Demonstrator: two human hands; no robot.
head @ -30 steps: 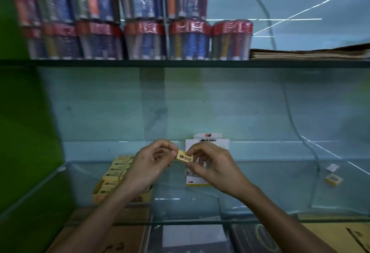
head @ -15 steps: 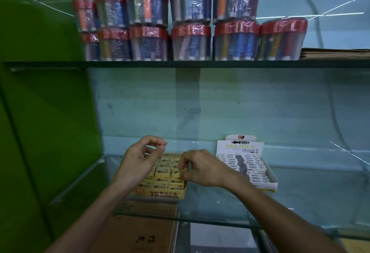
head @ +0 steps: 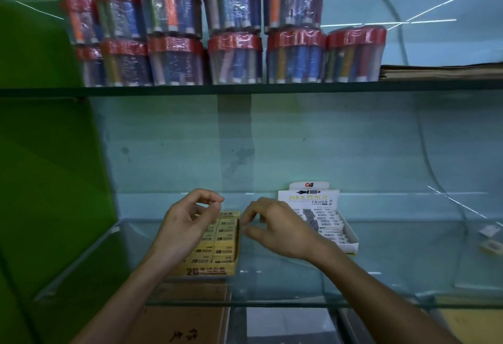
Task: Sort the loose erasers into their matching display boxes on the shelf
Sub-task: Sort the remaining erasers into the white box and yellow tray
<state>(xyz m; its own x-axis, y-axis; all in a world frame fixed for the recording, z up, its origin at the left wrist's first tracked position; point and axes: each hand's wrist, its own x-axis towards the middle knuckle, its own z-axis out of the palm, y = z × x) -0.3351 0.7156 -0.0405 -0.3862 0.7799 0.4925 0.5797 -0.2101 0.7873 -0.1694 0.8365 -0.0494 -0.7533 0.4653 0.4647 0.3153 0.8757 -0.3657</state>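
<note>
Clearly printed on the white box (head: 318, 199) is "INK & PENCIL ERASER" under a fountain-pen drawing and a small red logo; its rows of white-sleeved erasers (head: 330, 224) sit on the glass shelf (head: 285, 275), to the right of the hands. Just beside it on the left stands the yellow box (head: 206, 270), its front lip marked "2B" followed by characters too blurred to read, and the yellow erasers (head: 224, 244) packed inside repeat the "2B" mark. Over that box hovers the left hand (head: 185, 224), fingers loosely curled with thumb and forefinger nearly meeting, nothing visible between them; it hides the box's left columns. At the gap between the two boxes hangs the right hand (head: 277, 230), fingers relaxed and bent downward, holding nothing that can be seen, and covering the white box's left edge. Far right on the same shelf lie two loose small items (head: 491, 245), one yellowish, one pale, too blurred to name. On the shelf above stand wrapped red-capped tubs (head: 234, 57) of coloured sticks in two tiers, beside a flat brown stack (head: 441, 71). Below the glass lies brown card (head: 185, 327) with dark handwriting.
</note>
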